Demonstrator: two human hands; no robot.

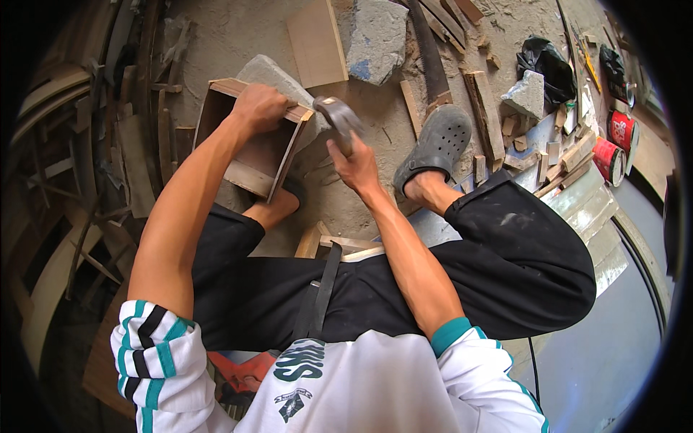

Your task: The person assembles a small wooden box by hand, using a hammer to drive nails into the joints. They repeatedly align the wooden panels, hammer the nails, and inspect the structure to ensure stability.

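Note:
My left hand (260, 108) is closed over the upper edge of a wooden box frame (249, 175), which stands tilted with its open side facing me. In my right hand (356, 167) is a hammer (336, 115), its head raised close beside the box's right corner. The hammer's head is slightly blurred. Behind the box, partly hidden by it and my left hand, lies a grey concrete block (271, 72).
A plywood board (316, 43) and another concrete chunk (377, 40) lie beyond the box. A handsaw (427, 54) rests near wood offcuts (484, 115). Red cans (608, 160) and a black plastic bag (546, 68) are at right. Stacked timber (137, 144) lines the left.

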